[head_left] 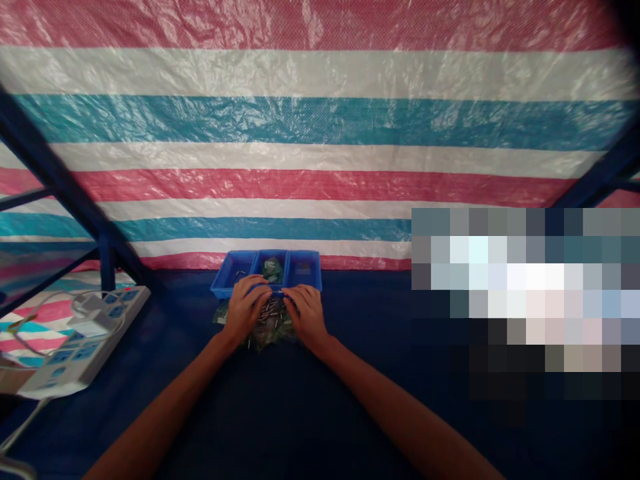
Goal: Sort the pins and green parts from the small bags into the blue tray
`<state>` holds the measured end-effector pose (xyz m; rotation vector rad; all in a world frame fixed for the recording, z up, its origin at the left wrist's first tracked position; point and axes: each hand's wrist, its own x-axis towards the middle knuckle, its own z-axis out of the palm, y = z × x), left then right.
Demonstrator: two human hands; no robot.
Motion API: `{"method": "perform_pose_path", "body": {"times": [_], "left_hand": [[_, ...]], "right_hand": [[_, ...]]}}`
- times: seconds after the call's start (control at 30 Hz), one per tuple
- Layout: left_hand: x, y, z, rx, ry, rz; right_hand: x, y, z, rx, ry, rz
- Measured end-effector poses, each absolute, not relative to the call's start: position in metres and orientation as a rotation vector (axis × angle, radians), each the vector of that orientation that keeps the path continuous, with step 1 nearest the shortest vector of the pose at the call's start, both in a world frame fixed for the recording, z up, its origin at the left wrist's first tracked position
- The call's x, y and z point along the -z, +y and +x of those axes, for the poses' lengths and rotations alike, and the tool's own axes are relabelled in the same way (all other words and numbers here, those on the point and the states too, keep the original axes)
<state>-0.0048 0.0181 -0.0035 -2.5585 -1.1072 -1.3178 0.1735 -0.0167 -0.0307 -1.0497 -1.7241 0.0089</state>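
Observation:
A heap of small metal pins and green parts (270,319) lies on the dark blue table, right in front of a blue tray with three compartments (227,283). My left hand (246,307) rests on the left of the heap with its fingers curled down into the pieces. My right hand (307,317) sits on the right side, fingers bent and touching the heap. The tray's middle compartment holds green parts (273,268); a few small pins lie in the left one. What each hand pinches, if anything, is too small to see.
A white power strip (75,343) with cables lies at the left edge of the table beside a blue metal frame post (106,263). A striped plastic sheet (320,133) hangs behind the tray. A pixelated patch covers the right.

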Motion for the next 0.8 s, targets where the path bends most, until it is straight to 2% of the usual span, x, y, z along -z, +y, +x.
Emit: {"method": "perform_pose_path", "body": {"times": [0.8], "left_hand": [[0.0090,0.0087,-0.0115,1.396,-0.983,-2.612]], "right_hand": [[0.0323,-0.0216,0.1677,-0.141,-1.649,-1.050]]}}
